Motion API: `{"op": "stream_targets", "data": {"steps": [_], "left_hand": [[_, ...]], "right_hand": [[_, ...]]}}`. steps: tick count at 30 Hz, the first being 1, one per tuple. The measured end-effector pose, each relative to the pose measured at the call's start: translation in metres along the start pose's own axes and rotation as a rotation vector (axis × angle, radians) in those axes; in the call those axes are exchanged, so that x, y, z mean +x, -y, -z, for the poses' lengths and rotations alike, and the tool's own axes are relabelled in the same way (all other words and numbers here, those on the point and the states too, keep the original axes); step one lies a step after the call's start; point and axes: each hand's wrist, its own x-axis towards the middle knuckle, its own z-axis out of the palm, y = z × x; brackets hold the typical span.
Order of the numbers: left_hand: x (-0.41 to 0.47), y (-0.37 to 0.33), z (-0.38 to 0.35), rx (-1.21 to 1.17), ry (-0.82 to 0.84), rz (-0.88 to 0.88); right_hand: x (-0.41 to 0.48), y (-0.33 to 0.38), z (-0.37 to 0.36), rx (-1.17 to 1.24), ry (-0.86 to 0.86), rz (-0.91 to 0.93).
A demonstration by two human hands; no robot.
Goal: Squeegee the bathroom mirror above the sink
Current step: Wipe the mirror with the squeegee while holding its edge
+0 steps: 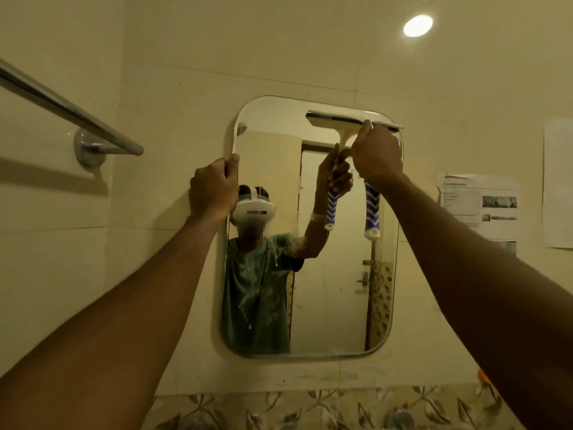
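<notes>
Head view, right hand (pixel 376 153) gripping squeegee (pixel 338 122) at mirror (pixel 335 290) top, left hand (pixel 214 190) on edge

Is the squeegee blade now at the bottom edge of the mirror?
No, the squeegee blade lies along the top right edge of the mirror, held by the right hand.

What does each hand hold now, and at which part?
The right hand grips the squeegee at the upper part of its blue-and-white handle, blade at the mirror's top edge. The left hand grasps the left edge of the mirror.
</notes>
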Motion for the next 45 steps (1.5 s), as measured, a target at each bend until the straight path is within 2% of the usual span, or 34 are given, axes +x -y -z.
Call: {"op": "stream_targets", "data": {"steps": [3, 7, 11, 14, 19, 23, 27, 31, 36, 39, 45], "left_hand": [[0.000, 0.000, -0.001, -0.014, -0.019, -0.002], [0.001, 0.003, -0.001, -0.051, -0.015, -0.009], [0.003, 0.003, 0.001, -0.064, 0.013, 0.003], [0.002, 0.003, 0.004, -0.058, 0.035, 0.007], [0.000, 0.004, 0.004, -0.049, 0.030, -0.012], [0.000, 0.005, 0.002, -0.042, 0.020, -0.025], [-0.001, 0.005, 0.001, -0.031, -0.006, -0.013], [-0.002, 0.004, 0.000, -0.029, -0.027, -0.022], [-0.004, 0.005, 0.002, -0.026, -0.025, -0.016], [-0.008, 0.008, 0.002, -0.018, -0.025, -0.029], [-0.011, 0.009, 0.005, 0.012, -0.026, -0.034]], "right_hand": [[-0.040, -0.019, -0.005, -0.033, 0.055, 0.013], [-0.122, -0.053, -0.014, 0.065, 0.113, 0.024], [-0.168, -0.069, -0.016, -0.031, 0.108, -0.013], [-0.148, -0.060, -0.010, -0.045, 0.093, 0.012], [-0.043, -0.009, -0.002, -0.056, -0.029, 0.055], [0.004, 0.008, -0.003, -0.074, 0.002, 0.033], [-0.039, -0.010, -0.008, -0.074, 0.024, 0.045], [-0.124, -0.043, -0.017, 0.055, 0.080, 0.020], [-0.207, -0.076, -0.016, -0.066, 0.105, -0.061], [-0.199, -0.075, -0.007, -0.099, 0.141, -0.045], [-0.106, -0.033, 0.007, 0.042, 0.112, 0.046]]}}
